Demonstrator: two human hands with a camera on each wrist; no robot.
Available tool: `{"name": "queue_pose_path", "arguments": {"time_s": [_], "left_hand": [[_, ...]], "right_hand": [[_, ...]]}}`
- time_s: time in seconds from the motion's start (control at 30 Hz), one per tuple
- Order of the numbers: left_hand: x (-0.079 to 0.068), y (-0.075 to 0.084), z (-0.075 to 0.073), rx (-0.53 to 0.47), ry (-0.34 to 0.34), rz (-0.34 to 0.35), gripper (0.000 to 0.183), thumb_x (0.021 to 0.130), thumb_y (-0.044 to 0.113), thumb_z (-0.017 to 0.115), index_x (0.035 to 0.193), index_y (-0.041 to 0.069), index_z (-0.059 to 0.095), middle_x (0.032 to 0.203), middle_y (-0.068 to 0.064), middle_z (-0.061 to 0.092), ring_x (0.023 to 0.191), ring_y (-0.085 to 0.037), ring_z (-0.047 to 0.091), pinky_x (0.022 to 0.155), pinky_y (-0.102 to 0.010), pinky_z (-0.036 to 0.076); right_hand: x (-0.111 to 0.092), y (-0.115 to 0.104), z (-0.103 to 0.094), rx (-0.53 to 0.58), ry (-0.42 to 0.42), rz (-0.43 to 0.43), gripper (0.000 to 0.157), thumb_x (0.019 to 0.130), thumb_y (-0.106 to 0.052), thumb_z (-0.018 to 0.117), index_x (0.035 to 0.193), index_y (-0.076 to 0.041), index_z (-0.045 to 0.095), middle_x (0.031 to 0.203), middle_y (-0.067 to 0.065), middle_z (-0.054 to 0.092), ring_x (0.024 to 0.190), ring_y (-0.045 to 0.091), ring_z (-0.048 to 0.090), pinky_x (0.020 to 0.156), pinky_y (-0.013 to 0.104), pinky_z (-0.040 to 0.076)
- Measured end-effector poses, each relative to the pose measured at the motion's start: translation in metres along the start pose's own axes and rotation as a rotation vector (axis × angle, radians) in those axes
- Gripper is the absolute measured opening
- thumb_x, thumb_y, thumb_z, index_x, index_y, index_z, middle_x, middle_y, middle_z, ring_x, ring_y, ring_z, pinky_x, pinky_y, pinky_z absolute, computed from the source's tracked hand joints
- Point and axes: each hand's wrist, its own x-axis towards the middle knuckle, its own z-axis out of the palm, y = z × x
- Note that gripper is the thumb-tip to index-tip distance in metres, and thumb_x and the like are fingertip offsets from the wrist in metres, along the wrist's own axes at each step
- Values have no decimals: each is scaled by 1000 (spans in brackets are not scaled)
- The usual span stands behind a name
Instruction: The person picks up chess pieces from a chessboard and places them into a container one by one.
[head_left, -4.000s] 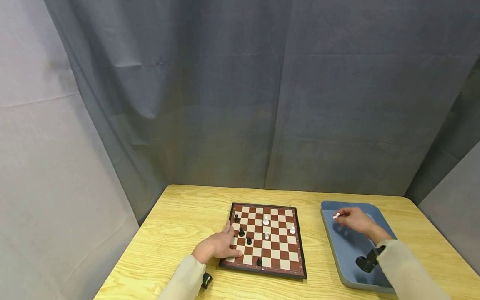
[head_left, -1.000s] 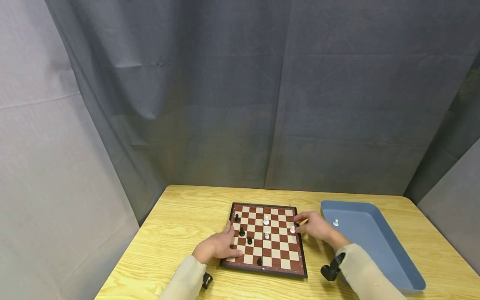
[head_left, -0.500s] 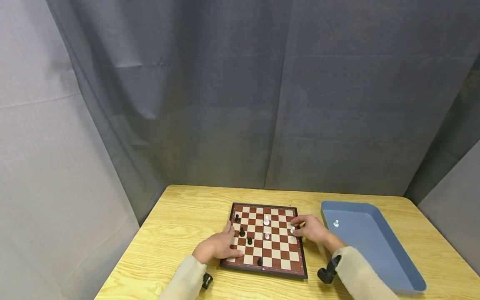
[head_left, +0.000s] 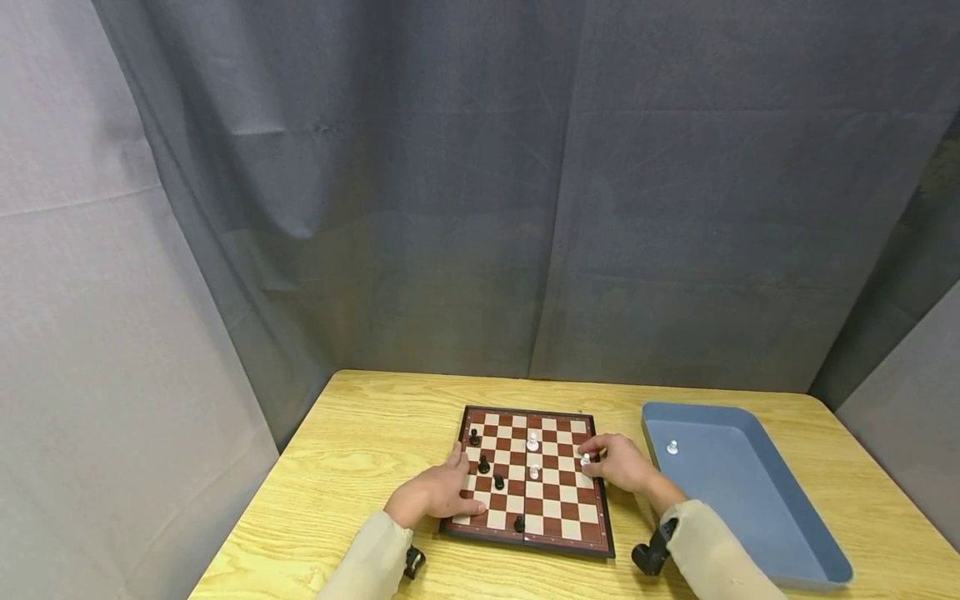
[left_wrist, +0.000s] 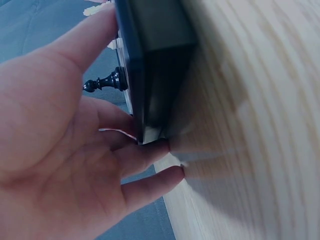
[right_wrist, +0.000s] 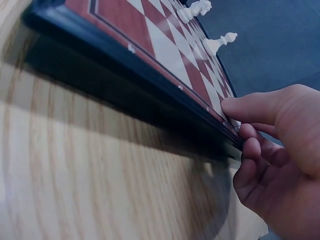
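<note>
A brown-and-cream chessboard (head_left: pixel 551 504) with a dark frame lies on the table. My left hand (head_left: pixel 435 493) rests spread along its left edge, thumb on the top surface and fingers straight against the side. At the right edge, my right hand (head_left: pixel 626 464) pinches a white pawn (head_left: pixel 586 460) between thumb and index finger; the right wrist view mostly hides it behind the thumb (right_wrist: pixel 250 107). Two other white pieces stand mid-board, one at the back (head_left: pixel 532 442) and one nearer (head_left: pixel 534 472). Several black pieces stand on the left half, including a black pawn (head_left: pixel 483 464).
A blue-grey tray (head_left: pixel 757 500) lies right of the board, with a white pawn (head_left: pixel 672 447) inside near its back left corner. The wooden table (head_left: pixel 360 450) ends at a grey curtain (head_left: pixel 450 208) behind. Both wrists wear black camera mounts.
My right hand has left the tray, where a white pawn it held now stands, and has come left to the pawn at the board's right edge. My left hand stays put.
</note>
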Motion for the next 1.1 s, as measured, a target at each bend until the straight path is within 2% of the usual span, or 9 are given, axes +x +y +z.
{"name": "queue_pose_path", "arguments": {"time_s": [0.2,0.33,0.83,1.1], "left_hand": [[-1,0,0,1,6,1,93,88,56,58,148,-5,21,156,-21,4,118,-31,52,88,-35,47],[0,0,-1,-2,9,-4,93,87,55,58,148,-5,22,156,-21,5,117,-31,52,86,-34,48],[-1,0,-3,7,3,4,92,88,55,57,148,-5,21,156,-21,4,113,-30,55,84,-33,48],[-1,1,-2,3,4,-1,92,88,55,58,148,-5,22,156,-21,4,120,-31,50,90,-35,46]], "right_hand": [[2,2,3,-12,37,-8,15,78,-2,73,92,-3,71,80,2,57,70,17,51,57,29,44],[3,3,4,-32,47,-33,10,77,-3,73,86,-4,71,77,0,57,69,16,50,58,28,43],[0,1,2,-54,18,-45,6,84,-6,70,90,-5,70,80,0,57,70,15,50,60,28,43],[1,1,0,-53,20,-56,2,85,-9,70,85,-8,68,78,0,57,69,16,52,59,27,44]]}}
